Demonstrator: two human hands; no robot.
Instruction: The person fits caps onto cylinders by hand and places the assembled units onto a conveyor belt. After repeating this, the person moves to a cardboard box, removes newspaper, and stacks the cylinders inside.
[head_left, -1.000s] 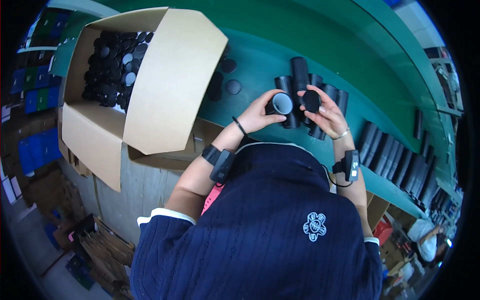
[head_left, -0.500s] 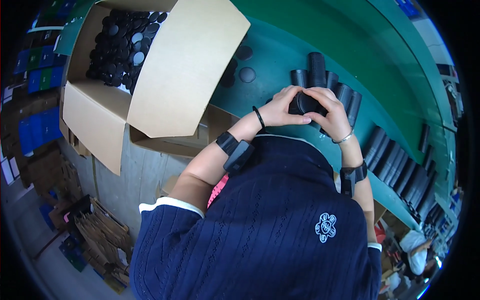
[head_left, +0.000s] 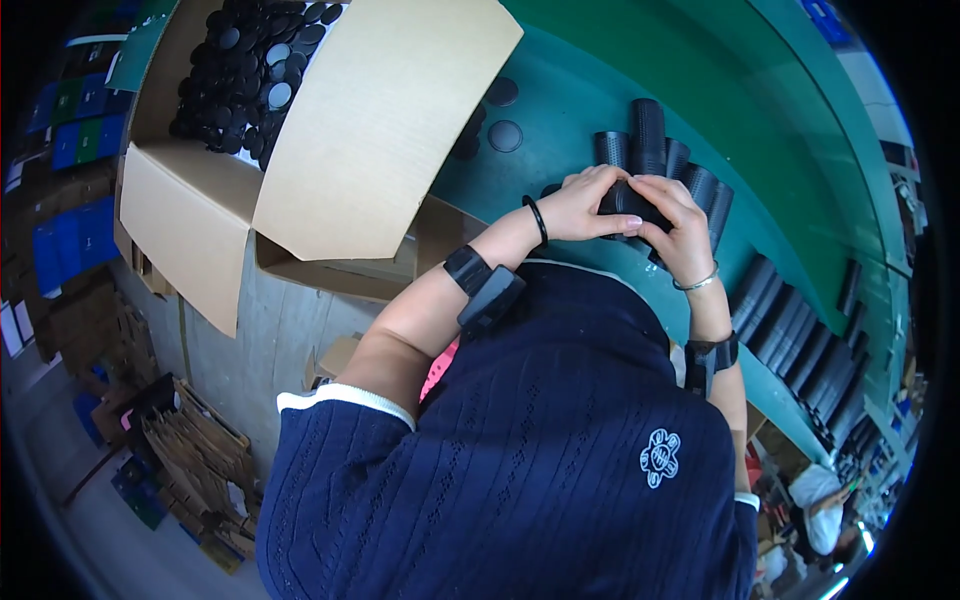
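Both of my hands curl around a short stack of black discs (head_left: 618,200) above the green worktable. My left hand (head_left: 583,208) grips it from the left, with its thumb along the near side. On the other side, my right hand (head_left: 678,222) closes around it, and the fingertips of the two hands meet at the top. Part of the stack is hidden by my fingers. Just beyond my hands lie several ridged black disc stacks (head_left: 648,138), side by side. Two loose black discs (head_left: 505,136) lie flat on the table to the left.
A cardboard box (head_left: 190,190) full of loose black discs (head_left: 235,85) stands at the far left, its big flap (head_left: 385,130) reaching over the table. More long disc stacks (head_left: 790,325) line the right side. A green raised border (head_left: 740,80) runs along the back. Another person (head_left: 820,500) is at lower right.
My hands still hold the stack and have shifted slightly right in view. The held stack's flat round face, seen before, is now tilted away. The whole view has shifted a little.
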